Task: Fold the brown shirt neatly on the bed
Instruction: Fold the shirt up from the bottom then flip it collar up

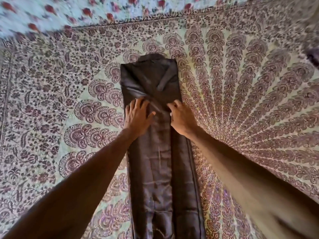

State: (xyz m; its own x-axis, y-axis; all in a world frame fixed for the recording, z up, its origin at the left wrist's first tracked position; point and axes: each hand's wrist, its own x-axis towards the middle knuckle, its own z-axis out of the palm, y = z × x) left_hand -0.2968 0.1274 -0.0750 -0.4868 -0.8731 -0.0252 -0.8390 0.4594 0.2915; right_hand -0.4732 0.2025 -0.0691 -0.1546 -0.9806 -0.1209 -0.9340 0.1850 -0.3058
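Observation:
The brown shirt (155, 169) lies on the bed as a long narrow strip, both sides folded inward, collar at the far end. My left hand (138, 116) presses flat on the shirt's left part about a third of the way down from the collar, fingers spread. My right hand (181, 118) rests on the shirt's right edge at the same height, fingers curled onto the cloth; whether it pinches the fabric is unclear. Both forearms reach in from the bottom corners.
The bed is covered with a patterned paisley bedspread (241, 100) in maroon and cream. A lighter cloth with red flowers (69, 12) lies beyond its far fringed edge. A dark object (314, 56) shows at the right edge.

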